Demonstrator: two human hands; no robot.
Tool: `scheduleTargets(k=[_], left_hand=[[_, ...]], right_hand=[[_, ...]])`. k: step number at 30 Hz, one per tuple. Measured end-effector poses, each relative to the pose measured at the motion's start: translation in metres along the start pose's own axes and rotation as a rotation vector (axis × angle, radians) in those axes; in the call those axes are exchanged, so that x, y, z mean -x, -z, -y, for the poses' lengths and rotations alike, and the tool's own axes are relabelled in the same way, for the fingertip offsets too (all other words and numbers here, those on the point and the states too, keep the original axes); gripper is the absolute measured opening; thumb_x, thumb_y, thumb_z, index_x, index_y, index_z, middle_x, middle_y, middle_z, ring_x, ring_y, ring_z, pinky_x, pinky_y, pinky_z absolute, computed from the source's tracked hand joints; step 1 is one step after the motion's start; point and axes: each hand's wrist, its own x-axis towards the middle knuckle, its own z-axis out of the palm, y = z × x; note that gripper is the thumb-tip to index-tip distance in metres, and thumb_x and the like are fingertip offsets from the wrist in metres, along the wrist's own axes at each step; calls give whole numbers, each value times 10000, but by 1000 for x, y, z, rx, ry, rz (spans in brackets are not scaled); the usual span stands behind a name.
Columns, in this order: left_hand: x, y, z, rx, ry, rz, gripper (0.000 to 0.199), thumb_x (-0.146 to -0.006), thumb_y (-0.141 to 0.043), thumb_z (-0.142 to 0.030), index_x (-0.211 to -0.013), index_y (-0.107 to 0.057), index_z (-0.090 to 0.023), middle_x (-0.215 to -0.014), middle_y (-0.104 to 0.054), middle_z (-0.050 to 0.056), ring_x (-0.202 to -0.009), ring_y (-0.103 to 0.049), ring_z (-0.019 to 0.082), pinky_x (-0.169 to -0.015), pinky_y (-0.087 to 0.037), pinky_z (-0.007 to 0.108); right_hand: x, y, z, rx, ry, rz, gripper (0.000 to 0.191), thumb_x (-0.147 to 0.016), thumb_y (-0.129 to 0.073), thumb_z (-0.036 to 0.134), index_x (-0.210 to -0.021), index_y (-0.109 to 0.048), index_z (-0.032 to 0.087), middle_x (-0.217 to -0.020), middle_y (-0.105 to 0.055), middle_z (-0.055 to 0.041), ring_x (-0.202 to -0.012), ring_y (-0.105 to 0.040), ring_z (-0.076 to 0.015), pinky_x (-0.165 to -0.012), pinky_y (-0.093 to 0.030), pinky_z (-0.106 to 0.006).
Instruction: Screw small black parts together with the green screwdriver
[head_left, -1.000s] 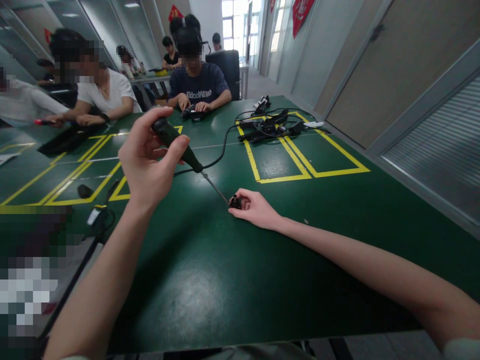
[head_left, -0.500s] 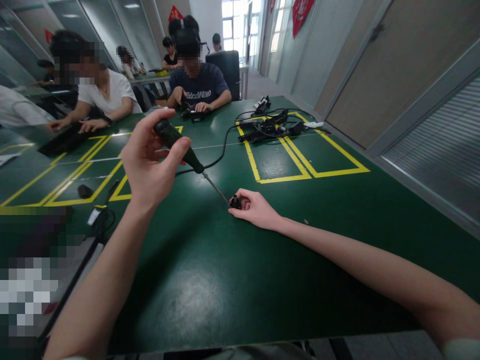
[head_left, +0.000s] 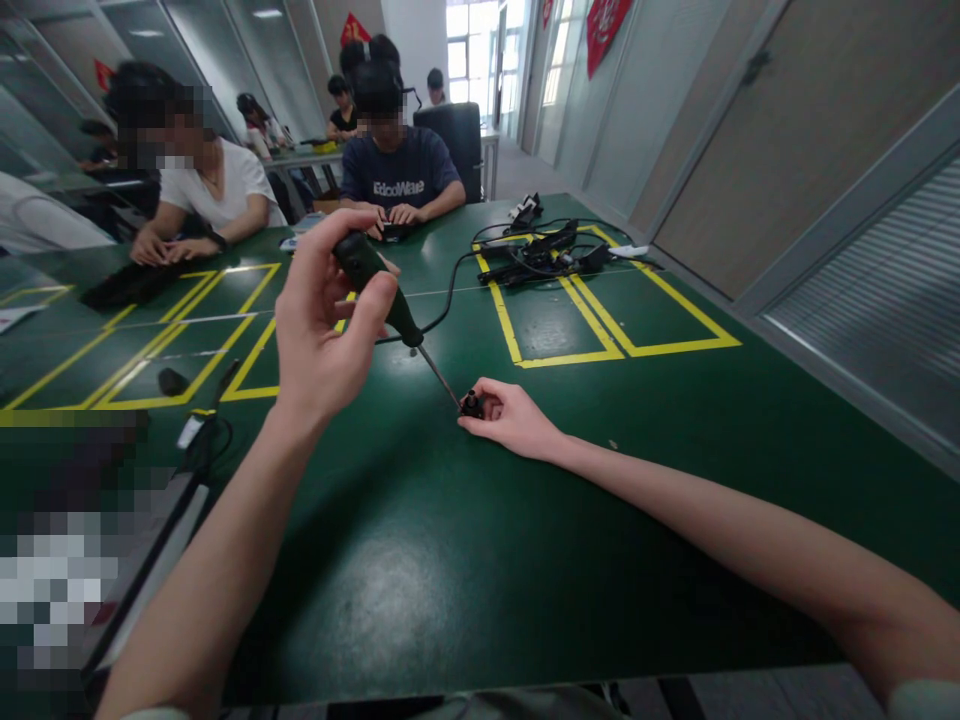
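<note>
Screwdriver (head_left: 405, 320), dark-handled with slim metal shaft, slants from the left hand (head_left: 324, 315) gripping it to a small black part (head_left: 472, 405) that the right hand (head_left: 516, 419) pinches.

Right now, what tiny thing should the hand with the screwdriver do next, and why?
Perhaps the left hand should gently twist the screwdriver: the shaft's tip seems to meet the small black part, and the right hand is pinching that part.
</note>
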Motion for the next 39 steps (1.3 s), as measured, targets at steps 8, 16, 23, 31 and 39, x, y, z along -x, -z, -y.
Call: scheduleTargets(k=[8, 16, 23, 31, 39], left_hand=[[-3, 5, 7, 84, 54, 139, 541, -961, -694, -419, -1473, -536, -345, -1044, -742, 48, -840, -754, 206, -504, -563, 238], [1, -4, 3, -49, -15, 51, 527, -886, -789, -390, -1381, -615, -425, -1373, -666, 20, -994, -730, 208, -678, -639, 267], [-1, 2, 4, 137, 9, 233, 498, -1061, -518, -367, -1552, -451, -417, -1295, -735, 35, -1031, -761, 220, -845, -665, 380], [-1, -7, 10, 56, 17, 39, 502, -901, -764, -446, -1376, -604, -432, -1144, -745, 23, -963, -754, 223, -754, -660, 352], [-1, -3, 9, -11, -68, -26, 407, -959, -670, -512, -1323, -685, -331, -1190, -732, 50, -920, -721, 214, -625, -603, 289]], right_hand=[[0, 0, 0, -8, 3, 2, 287, -748, -750, 411, -831, -573, 202, -647, -550, 47, -551, -469, -105, -536, -340, -243], [-1, 0, 0, 10, 4, -8, 284, -749, -753, 408, -829, -573, 203, -649, -546, 52, -558, -481, -108, -540, -346, -249], [0, -1, 0, 8, -3, 6, 269, -766, -742, 395, -840, -573, 200, -653, -553, 53, -545, -465, -99, -530, -340, -244], [-1, -1, -1, 16, 1, -4, 271, -766, -750, 400, -829, -573, 204, -652, -558, 49, -556, -480, -103, -539, -350, -242], [0, 0, 1, 22, 5, 7, 267, -778, -750, 393, -842, -576, 202, -691, -584, 38, -574, -483, -104, -554, -377, -243]])
